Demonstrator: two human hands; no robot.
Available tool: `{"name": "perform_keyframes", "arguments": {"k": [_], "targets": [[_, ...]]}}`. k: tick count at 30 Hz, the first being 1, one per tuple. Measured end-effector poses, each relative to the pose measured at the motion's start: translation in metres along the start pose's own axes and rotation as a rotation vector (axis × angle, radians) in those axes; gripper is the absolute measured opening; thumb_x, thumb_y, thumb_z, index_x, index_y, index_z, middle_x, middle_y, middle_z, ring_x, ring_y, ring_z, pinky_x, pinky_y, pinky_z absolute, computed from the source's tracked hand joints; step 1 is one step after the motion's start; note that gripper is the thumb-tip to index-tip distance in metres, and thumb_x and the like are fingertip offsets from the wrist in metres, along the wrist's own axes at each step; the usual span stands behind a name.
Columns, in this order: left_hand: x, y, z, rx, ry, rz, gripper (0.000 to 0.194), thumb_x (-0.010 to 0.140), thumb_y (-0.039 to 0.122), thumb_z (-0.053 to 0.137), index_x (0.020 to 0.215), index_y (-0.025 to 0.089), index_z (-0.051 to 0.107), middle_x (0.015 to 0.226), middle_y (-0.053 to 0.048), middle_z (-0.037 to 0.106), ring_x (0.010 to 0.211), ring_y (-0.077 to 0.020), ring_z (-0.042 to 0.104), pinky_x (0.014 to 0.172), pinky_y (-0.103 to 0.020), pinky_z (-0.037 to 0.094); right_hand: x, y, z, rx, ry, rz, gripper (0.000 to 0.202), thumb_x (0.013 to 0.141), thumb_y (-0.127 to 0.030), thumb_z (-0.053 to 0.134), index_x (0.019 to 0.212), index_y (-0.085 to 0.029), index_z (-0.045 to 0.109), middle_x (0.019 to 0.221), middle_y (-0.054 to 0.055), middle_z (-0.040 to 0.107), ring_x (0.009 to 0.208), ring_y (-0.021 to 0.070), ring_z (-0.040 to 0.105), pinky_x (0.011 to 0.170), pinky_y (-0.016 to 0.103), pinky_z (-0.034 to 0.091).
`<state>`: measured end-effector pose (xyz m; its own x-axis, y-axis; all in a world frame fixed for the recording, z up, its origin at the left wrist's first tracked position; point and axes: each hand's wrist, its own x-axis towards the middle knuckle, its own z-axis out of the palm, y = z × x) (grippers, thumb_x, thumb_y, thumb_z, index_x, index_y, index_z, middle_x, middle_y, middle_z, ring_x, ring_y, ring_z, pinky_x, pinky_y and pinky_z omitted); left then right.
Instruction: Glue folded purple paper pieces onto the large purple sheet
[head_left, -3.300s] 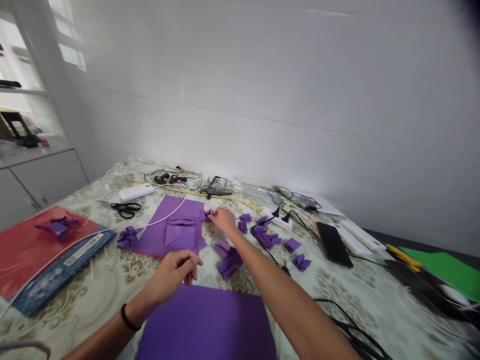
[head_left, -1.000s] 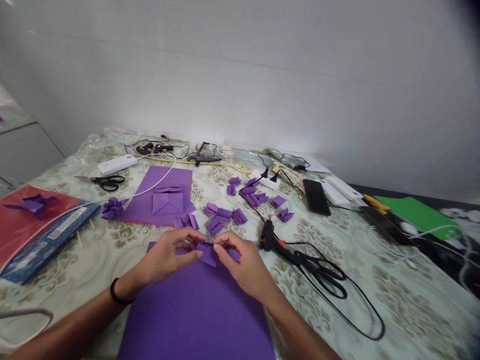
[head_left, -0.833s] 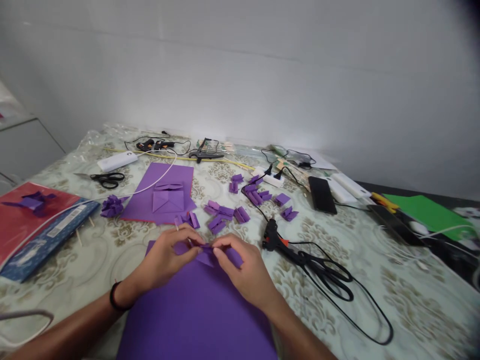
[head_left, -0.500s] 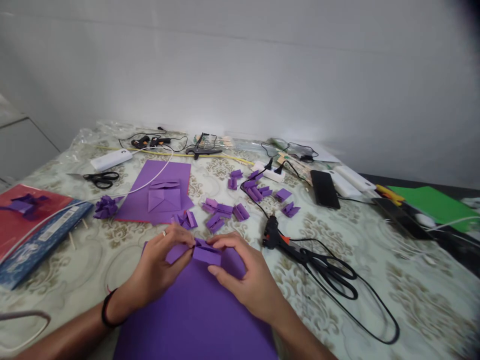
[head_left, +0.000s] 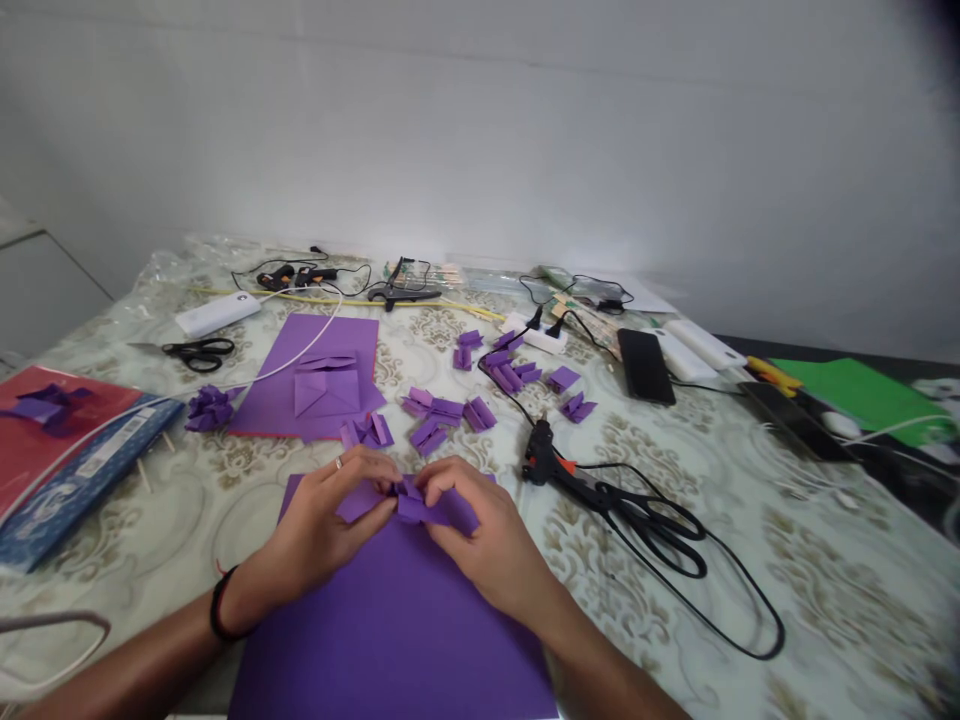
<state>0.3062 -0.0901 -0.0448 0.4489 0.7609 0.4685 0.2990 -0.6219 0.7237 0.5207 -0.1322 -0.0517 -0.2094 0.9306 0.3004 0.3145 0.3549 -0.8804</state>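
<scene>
Between my two hands is a small folded purple paper piece (head_left: 411, 507), held above a large purple sheet (head_left: 390, 620). My left hand (head_left: 337, 510) pinches its left end with thumb and fingertips. On the other side, the thumb and fingers of my right hand (head_left: 480, 530) close on its right end. Fingertips cover both ends of the piece. Just beyond the hands lie several similar folded purple pieces (head_left: 478, 413) scattered on the patterned tablecloth. A purple paper envelope shape (head_left: 327, 388) rests on another purple sheet to the left.
A hot glue gun (head_left: 541, 455) and black-handled scissors (head_left: 652, 530) lie to the right, with a looping cable. More scissors (head_left: 199, 352), a purple paper flower (head_left: 210, 408) and a red-and-blue packet (head_left: 97, 440) are leftward. A power strip (head_left: 536, 335) and phone (head_left: 646, 366) stand behind.
My right thumb and fingers have closed in on the folded piece, which has turned slightly and shifted right. The whole view has shifted a little.
</scene>
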Motion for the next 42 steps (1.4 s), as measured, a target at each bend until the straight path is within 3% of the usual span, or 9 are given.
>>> {"name": "perform_keyframes", "arguments": {"k": [3,7,16,21,24,28,32,38,42], "targets": [[0.001,0.001,-0.002,-0.042,-0.060,-0.110,0.017,0.089,0.018,0.069,0.103,0.024,0.073,0.094,-0.001,0.080,0.086,-0.0195,0.076,0.081,-0.030,0.061,0.000,-0.002,-0.001,0.023,0.009,-0.019,0.030,0.076,0.003,0.059,0.086,-0.026,0.059,0.108,0.001,0.069,0.104,0.0199,0.067,0.095,0.035,0.050],[0.000,0.001,-0.001,-0.142,-0.157,-0.238,0.030,0.088,0.020,0.065,0.115,0.026,0.076,0.112,-0.003,0.080,0.091,-0.0208,0.075,0.085,-0.033,0.061,0.000,-0.004,-0.003,0.057,0.024,-0.016,0.026,0.080,0.000,0.063,0.084,-0.026,0.064,0.112,0.003,0.066,0.110,0.0212,0.066,0.102,0.039,0.050],[0.003,-0.001,0.002,-0.221,-0.109,-0.232,0.006,0.089,0.029,0.077,0.092,0.028,0.082,0.093,-0.003,0.080,0.100,-0.0256,0.072,0.097,-0.040,0.054,0.001,-0.005,-0.002,0.132,0.056,0.002,0.009,0.087,-0.024,0.080,0.086,-0.027,0.072,0.108,0.004,0.066,0.103,0.0218,0.065,0.099,0.040,0.052],[0.003,-0.001,0.001,-0.247,-0.143,-0.263,0.007,0.091,0.031,0.077,0.086,0.027,0.081,0.086,-0.001,0.079,0.090,-0.0231,0.070,0.089,-0.036,0.054,0.006,-0.009,-0.001,0.131,0.092,0.008,0.007,0.089,-0.026,0.078,0.086,-0.026,0.072,0.101,0.003,0.069,0.099,0.0211,0.067,0.096,0.037,0.053],[0.002,-0.005,0.002,-0.258,-0.100,-0.330,0.007,0.092,0.032,0.075,0.092,0.025,0.078,0.090,-0.001,0.077,0.085,-0.0199,0.071,0.084,-0.033,0.056,0.008,-0.001,-0.028,-0.048,0.087,0.019,0.007,0.094,-0.032,0.071,0.099,-0.027,0.072,0.103,0.005,0.072,0.099,0.0232,0.069,0.092,0.039,0.054],[0.001,-0.009,0.003,-0.315,0.064,-0.380,0.015,0.092,0.033,0.073,0.100,0.022,0.067,0.097,-0.002,0.071,0.082,-0.0167,0.069,0.074,-0.028,0.057,-0.003,0.040,-0.095,-0.558,0.317,0.195,0.018,0.092,-0.035,0.066,0.104,-0.024,0.070,0.104,0.011,0.072,0.094,0.0286,0.070,0.091,0.046,0.055],[0.002,-0.007,0.003,-0.280,0.090,-0.370,0.010,0.095,0.030,0.068,0.099,0.021,0.066,0.094,-0.001,0.068,0.078,-0.0135,0.065,0.069,-0.023,0.055,-0.022,0.081,-0.143,-0.813,0.211,0.412,0.031,0.078,-0.034,0.074,0.107,-0.022,0.073,0.108,0.014,0.071,0.096,0.0314,0.073,0.092,0.045,0.056],[0.001,-0.007,0.004,-0.267,0.051,-0.346,0.010,0.097,0.029,0.065,0.102,0.023,0.072,0.097,-0.002,0.070,0.084,-0.0156,0.065,0.067,-0.023,0.052,-0.024,0.086,-0.143,-0.784,0.023,0.495,0.024,0.076,-0.024,0.073,0.100,-0.021,0.076,0.101,0.010,0.073,0.089,0.0261,0.074,0.085,0.035,0.057],[0.000,-0.009,0.004,-0.318,0.084,-0.335,0.004,0.096,0.026,0.069,0.098,0.023,0.071,0.092,0.000,0.068,0.082,-0.0138,0.063,0.068,-0.022,0.049,-0.021,0.081,-0.141,-0.807,0.058,0.482,0.026,0.071,-0.019,0.069,0.096,-0.021,0.075,0.099,0.010,0.073,0.090,0.0282,0.074,0.085,0.036,0.056]]}}
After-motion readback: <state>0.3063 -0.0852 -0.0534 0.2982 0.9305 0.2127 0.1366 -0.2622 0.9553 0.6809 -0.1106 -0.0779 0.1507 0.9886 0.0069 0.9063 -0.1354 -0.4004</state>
